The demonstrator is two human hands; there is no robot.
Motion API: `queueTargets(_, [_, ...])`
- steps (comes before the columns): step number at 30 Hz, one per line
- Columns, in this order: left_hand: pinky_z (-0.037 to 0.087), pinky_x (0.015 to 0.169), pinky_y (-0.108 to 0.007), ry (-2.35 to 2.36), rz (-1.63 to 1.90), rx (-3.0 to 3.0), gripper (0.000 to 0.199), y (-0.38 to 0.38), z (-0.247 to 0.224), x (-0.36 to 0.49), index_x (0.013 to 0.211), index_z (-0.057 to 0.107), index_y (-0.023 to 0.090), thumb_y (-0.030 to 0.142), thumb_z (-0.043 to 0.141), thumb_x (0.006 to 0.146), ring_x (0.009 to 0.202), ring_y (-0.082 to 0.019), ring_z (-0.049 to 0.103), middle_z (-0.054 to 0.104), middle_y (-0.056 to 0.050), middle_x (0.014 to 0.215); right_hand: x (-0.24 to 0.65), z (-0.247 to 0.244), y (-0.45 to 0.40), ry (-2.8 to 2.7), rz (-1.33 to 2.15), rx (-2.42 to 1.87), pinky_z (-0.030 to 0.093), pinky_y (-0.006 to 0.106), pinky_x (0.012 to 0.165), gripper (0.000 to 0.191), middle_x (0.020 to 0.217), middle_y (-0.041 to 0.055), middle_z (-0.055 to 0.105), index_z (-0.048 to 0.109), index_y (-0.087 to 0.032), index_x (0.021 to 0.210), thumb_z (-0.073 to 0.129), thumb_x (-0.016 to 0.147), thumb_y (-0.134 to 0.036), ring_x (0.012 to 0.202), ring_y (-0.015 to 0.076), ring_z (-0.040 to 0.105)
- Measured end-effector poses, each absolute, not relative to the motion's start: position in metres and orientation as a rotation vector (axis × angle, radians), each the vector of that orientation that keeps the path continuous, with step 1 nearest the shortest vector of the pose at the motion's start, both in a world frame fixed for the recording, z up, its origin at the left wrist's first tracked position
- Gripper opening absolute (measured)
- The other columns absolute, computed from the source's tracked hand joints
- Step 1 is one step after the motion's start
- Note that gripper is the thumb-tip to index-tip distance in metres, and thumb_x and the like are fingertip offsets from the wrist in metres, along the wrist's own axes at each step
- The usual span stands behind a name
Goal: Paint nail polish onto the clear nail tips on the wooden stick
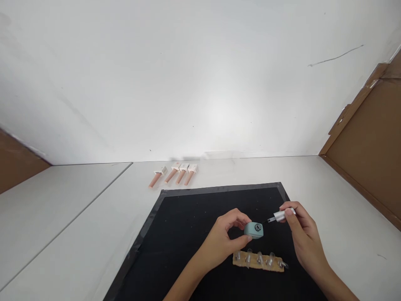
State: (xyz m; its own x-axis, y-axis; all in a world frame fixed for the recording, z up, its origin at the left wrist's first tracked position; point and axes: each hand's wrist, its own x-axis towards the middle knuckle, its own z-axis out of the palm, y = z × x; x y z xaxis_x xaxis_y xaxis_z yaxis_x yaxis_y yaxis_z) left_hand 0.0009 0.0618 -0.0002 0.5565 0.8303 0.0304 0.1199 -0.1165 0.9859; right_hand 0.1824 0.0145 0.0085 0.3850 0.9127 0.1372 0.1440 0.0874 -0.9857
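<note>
Between the thumb and fingers of my left hand (226, 237) is a small teal bottle (253, 230), tilted so that its dark, open neck faces right. My right hand (303, 234) pinches a white cap with a brush (282, 215). The brush's dark tip points left, just up and right of the bottle neck, apart from it. Below the bottle, a tan strip (258, 262) lies on the black mat (188, 234). Several clear nail-shaped tips stand along the strip on small metallic holders.
Several bottles with pinkish caps (182, 175) lie on the white table (138, 200) beyond the mat's far left edge. A clear plastic sheet (219, 162) is beside them. Brown cardboard (369, 138) stands at the right, with more (19, 161) at the left. A white wall (188, 83) rises behind.
</note>
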Motion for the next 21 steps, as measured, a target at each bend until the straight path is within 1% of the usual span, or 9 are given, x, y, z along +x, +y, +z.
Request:
queueTargets(4, [0.045, 0.075, -0.031, 0.833, 0.734, 1.591, 0.011, 0.061, 0.0, 0.0, 0.077, 0.06, 0.019, 0.012, 0.059, 0.067, 0.076, -0.016, 0.054, 0.057, -0.001, 0.078, 0.184, 0.008, 0.018, -0.885, 0.936, -1.328, 0.044, 0.028, 0.061, 0.038, 0.065, -0.0009, 0.052, 0.065, -0.022, 0.074, 0.065, 0.067, -0.06, 0.062, 0.0161, 0.049])
queueTargets(8, [0.045, 0.075, -0.031, 0.837, 0.731, 1.587, 0.011, 0.061, 0.0, 0.0, 0.076, 0.06, 0.018, 0.011, 0.059, 0.067, 0.076, -0.016, 0.055, 0.057, -0.001, 0.077, 0.183, 0.009, 0.02, -0.851, 0.988, -1.323, 0.043, 0.029, 0.063, 0.04, 0.06, -0.0018, 0.051, 0.064, -0.021, 0.075, 0.066, 0.066, -0.06, 0.06, 0.0156, 0.049])
queueTargets(16, [0.046, 0.076, -0.032, 0.835, 0.734, 1.573, 0.011, 0.063, -0.002, 0.001, 0.078, 0.06, 0.018, 0.013, 0.06, 0.068, 0.077, -0.016, 0.056, 0.057, -0.001, 0.078, 0.184, 0.01, 0.02, -0.821, 1.032, -1.316, 0.042, 0.031, 0.066, 0.041, 0.06, -0.0018, 0.051, 0.063, -0.021, 0.076, 0.067, 0.065, -0.06, 0.061, 0.0162, 0.047])
queueTargets(21, [0.048, 0.077, -0.034, 0.927, 0.758, 1.498, 0.014, 0.068, -0.012, 0.0, 0.08, 0.056, 0.018, 0.017, 0.061, 0.067, 0.077, -0.017, 0.058, 0.062, -0.003, 0.079, 0.185, 0.01, 0.018, -0.814, 1.035, -1.316, 0.042, 0.032, 0.064, 0.04, 0.06, -0.002, 0.05, 0.063, -0.021, 0.075, 0.066, 0.065, -0.06, 0.06, 0.0164, 0.047])
